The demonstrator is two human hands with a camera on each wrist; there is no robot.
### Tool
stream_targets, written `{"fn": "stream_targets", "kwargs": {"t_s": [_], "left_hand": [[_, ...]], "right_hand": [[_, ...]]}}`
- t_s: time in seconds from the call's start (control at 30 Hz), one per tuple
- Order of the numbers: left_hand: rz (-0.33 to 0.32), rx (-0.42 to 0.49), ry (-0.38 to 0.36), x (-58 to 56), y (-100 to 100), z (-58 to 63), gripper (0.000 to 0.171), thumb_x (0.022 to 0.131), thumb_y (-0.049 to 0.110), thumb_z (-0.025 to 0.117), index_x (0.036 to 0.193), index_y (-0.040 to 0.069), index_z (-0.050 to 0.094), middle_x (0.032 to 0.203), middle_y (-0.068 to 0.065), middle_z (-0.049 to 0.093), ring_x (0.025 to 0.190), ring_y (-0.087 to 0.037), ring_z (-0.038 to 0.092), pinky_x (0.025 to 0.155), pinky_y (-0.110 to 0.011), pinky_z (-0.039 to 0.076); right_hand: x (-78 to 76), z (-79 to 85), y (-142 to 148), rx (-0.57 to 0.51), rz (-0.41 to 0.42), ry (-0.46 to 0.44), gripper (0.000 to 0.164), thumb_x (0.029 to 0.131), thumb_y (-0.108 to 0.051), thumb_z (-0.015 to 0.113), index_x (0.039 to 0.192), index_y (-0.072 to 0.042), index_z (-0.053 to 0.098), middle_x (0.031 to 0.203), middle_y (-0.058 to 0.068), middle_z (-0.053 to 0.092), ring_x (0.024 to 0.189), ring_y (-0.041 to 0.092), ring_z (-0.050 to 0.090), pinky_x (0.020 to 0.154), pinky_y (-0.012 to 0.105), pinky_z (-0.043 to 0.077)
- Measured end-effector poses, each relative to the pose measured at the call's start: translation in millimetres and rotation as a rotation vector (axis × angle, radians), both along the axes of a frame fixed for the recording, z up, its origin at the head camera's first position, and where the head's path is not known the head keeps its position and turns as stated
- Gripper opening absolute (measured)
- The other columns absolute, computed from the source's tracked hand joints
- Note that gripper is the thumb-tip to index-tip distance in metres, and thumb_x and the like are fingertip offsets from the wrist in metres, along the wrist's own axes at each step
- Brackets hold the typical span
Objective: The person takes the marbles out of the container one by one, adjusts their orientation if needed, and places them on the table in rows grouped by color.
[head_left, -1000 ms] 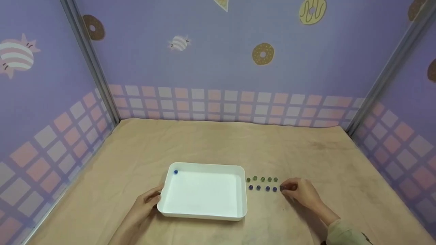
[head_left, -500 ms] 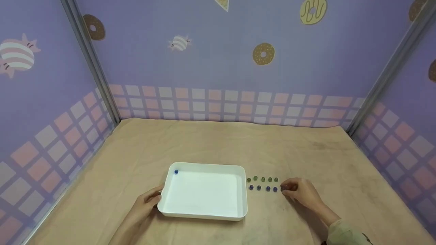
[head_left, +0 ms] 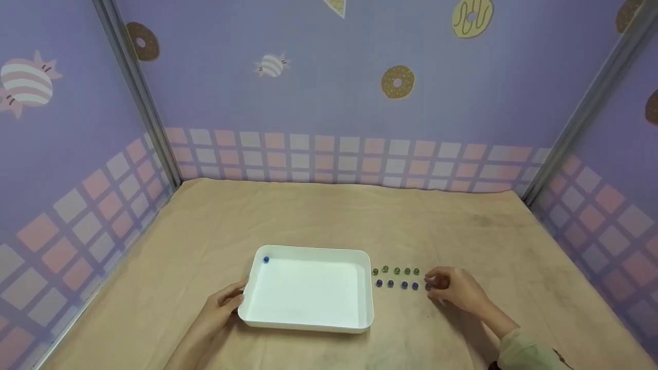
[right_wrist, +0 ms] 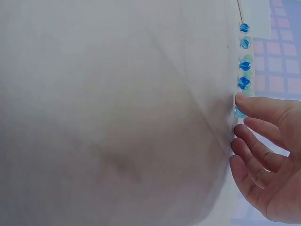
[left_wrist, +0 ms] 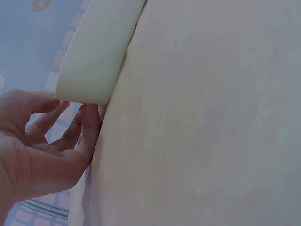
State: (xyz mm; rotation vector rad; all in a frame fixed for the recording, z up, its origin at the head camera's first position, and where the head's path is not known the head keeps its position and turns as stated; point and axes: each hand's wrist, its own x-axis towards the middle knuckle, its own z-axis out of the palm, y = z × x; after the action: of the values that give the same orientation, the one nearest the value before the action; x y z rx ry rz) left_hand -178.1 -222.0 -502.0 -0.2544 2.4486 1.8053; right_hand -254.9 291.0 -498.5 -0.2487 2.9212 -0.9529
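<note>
A shallow white tray (head_left: 308, 327) lies on the cloth-covered table, with one blue marble (head_left: 266, 259) in its far left corner. My left hand (head_left: 220, 307) touches the tray's left side; in the left wrist view its fingertips rest against the outer wall. Right of the tray stand a row of green marbles (head_left: 397, 271) and, nearer me, a row of blue marbles (head_left: 390, 283). At the right end of the blue row, my right hand (head_left: 457, 288) has thumb and index finger on either side of the end blue marble (right_wrist: 240, 113), spread slightly apart.
Beige cloth (head_left: 329, 210) covers the table. Purple printed panels (head_left: 329, 92) enclose the back and both sides, with grey posts (head_left: 149, 103) at the corners. The green row lies just beyond the blue one, close to the tray's right wall.
My right thumb and index finger have spread apart, and the end blue marble now shows between them. The left hand and the tray have stayed in place.
</note>
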Motion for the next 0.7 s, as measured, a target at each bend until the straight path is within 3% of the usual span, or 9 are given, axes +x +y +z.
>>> {"fn": "stream_targets", "kwargs": {"t_s": [0.17, 0.3, 0.53, 0.7], "left_hand": [[-0.011, 0.035, -0.014, 1.7, -1, 1.1, 0.045, 0.101, 0.01, 0.048, 0.146, 0.006, 0.046, 0.134, -0.022, 0.053, 0.109, -0.024, 0.06, 0.087, -0.032, 0.054], [-0.008, 0.045, -0.018, 0.5, -1, 0.3, 0.046, 0.101, 0.01, 0.048, 0.147, 0.007, 0.045, 0.134, -0.023, 0.054, 0.106, -0.023, 0.062, 0.085, -0.032, 0.055], [-0.014, 0.027, -0.002, -0.5, -1, -1.9, 0.046, 0.101, 0.01, 0.048, 0.147, 0.006, 0.045, 0.131, -0.022, 0.055, 0.101, -0.02, 0.062, 0.082, -0.031, 0.054], [-0.003, 0.023, -0.002, -0.3, 0, -0.6, 0.045, 0.101, 0.009, 0.049, 0.146, 0.005, 0.046, 0.131, -0.023, 0.056, 0.103, -0.021, 0.061, 0.082, -0.031, 0.053]], "right_hand": [[-0.7, 10.0, 7, 0.018, 0.014, 0.014, 0.039, 0.078, -0.011, 0.08, 0.115, -0.009, 0.07, 0.097, 0.005, 0.071, 0.084, 0.015, 0.062, 0.067, 0.028, 0.05], [-1.7, 21.6, 13, 0.03, 0.051, 0.059, 0.039, 0.08, -0.01, 0.078, 0.118, -0.007, 0.069, 0.1, 0.009, 0.072, 0.088, 0.019, 0.065, 0.071, 0.033, 0.053], [-8.3, 57.9, 27, 0.061, 0.142, 0.088, 0.042, 0.084, -0.018, 0.077, 0.123, -0.008, 0.067, 0.113, 0.016, 0.07, 0.099, 0.031, 0.066, 0.082, 0.045, 0.055], [-11.6, 80.2, 36, 0.05, 0.174, 0.1, 0.044, 0.084, -0.025, 0.078, 0.124, -0.012, 0.066, 0.114, 0.015, 0.07, 0.103, 0.032, 0.064, 0.085, 0.047, 0.054]]}}
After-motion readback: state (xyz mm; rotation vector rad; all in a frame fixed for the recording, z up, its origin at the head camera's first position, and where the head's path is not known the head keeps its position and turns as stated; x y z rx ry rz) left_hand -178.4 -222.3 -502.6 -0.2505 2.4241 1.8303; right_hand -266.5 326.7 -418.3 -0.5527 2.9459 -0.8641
